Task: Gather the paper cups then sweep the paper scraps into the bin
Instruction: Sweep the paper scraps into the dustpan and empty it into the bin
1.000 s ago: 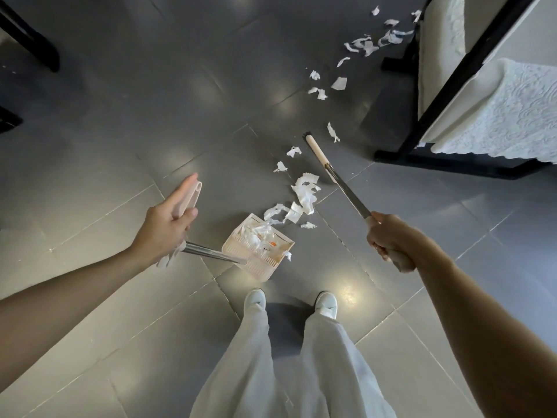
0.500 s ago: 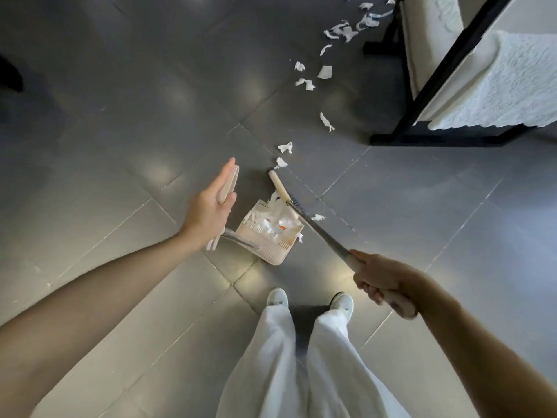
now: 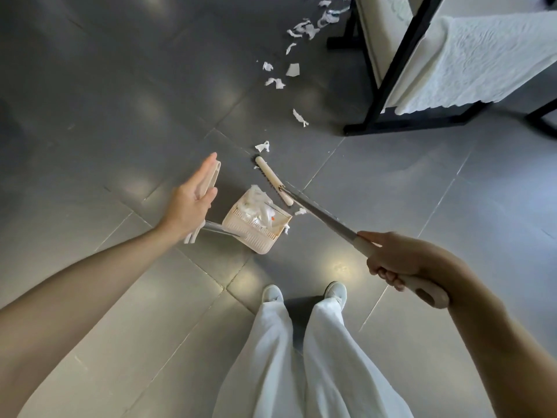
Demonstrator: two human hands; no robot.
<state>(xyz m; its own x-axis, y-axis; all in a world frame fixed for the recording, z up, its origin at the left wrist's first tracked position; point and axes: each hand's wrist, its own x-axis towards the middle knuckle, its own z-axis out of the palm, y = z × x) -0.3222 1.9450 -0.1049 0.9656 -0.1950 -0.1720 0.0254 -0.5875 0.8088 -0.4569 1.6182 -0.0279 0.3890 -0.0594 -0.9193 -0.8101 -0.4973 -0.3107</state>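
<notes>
While left fingers [image 3: 208, 165] pinch our dustpan [image 3: 256, 238] and right fingers [image 3: 388, 274] grip the broom [image 3: 319, 214], hard sweeps could scatter scraps [image 3: 274, 82] beyond it.

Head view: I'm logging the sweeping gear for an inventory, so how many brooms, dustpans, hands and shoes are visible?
broom: 1
dustpan: 1
hands: 2 (left hand, right hand)
shoes: 2
Total: 6
</notes>
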